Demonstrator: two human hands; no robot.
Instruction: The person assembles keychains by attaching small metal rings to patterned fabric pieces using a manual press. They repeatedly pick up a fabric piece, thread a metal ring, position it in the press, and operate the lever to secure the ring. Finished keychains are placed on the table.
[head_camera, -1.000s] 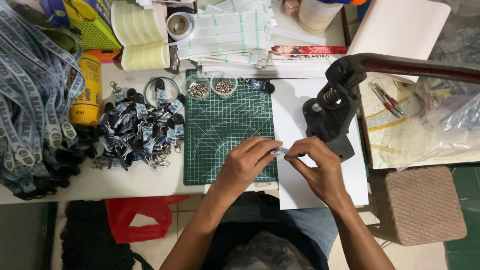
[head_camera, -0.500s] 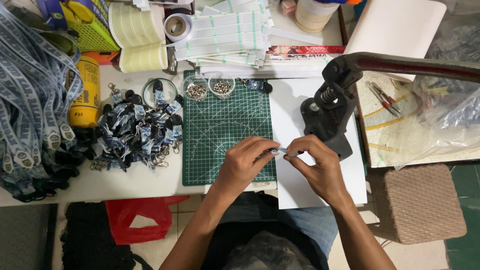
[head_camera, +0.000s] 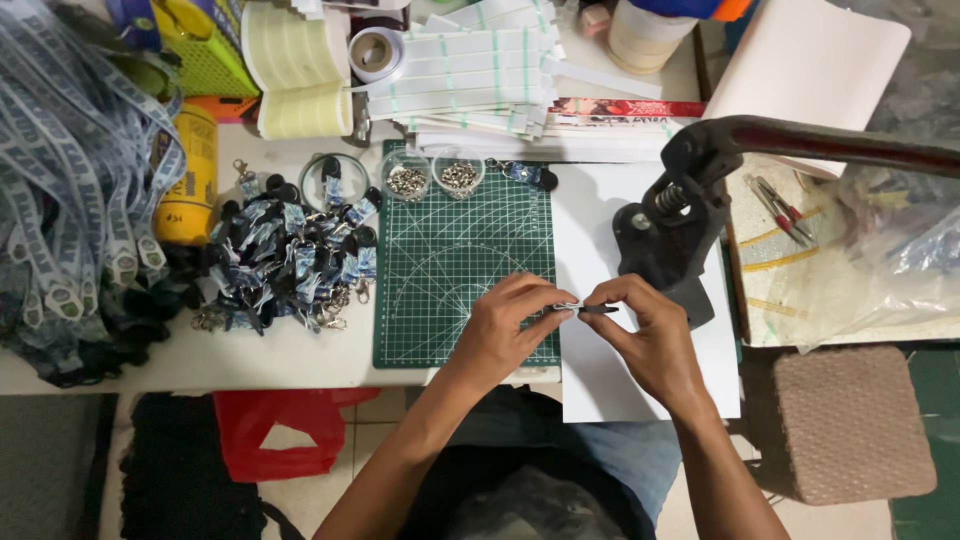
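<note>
a: position of the hands?

b: both over the near edge of the table. left hand (head_camera: 505, 330) sits on the corner of the green cutting mat (head_camera: 455, 265); right hand (head_camera: 650, 335) is over the white sheet (head_camera: 600, 380). fingertips of the two meet above the seam between mat and sheet.

a: what are they holding?

b: a small dark strap piece with a metal fitting (head_camera: 585, 309), pinched between thumb and forefinger on each side. left fingers clamp the pale metal end, right fingers clamp the dark end. the piece is too small and too covered to say more about its shape.

a: the press?

b: black hand press (head_camera: 665, 245) stands just beyond the right hand, on the sheet. its handle runs out of view at the right edge. the die area is hidden behind the body.

a: the rest of the table?

b: pile of finished blue-patterned key straps with clips (head_camera: 295, 265) left of the mat. two small clear cups of metal rivets (head_camera: 432, 178) at the mat's far edge. a heap of blue lanyard ribbon (head_camera: 70, 190) at far left, cut off by the frame. yellow can (head_camera: 190, 175) partly buried behind it. tape rolls (head_camera: 300, 75) and stacked white strips (head_camera: 480, 70) at the back, tops cropped.

a: below the table?

b: red bag (head_camera: 270, 435), only partly visible.
</note>
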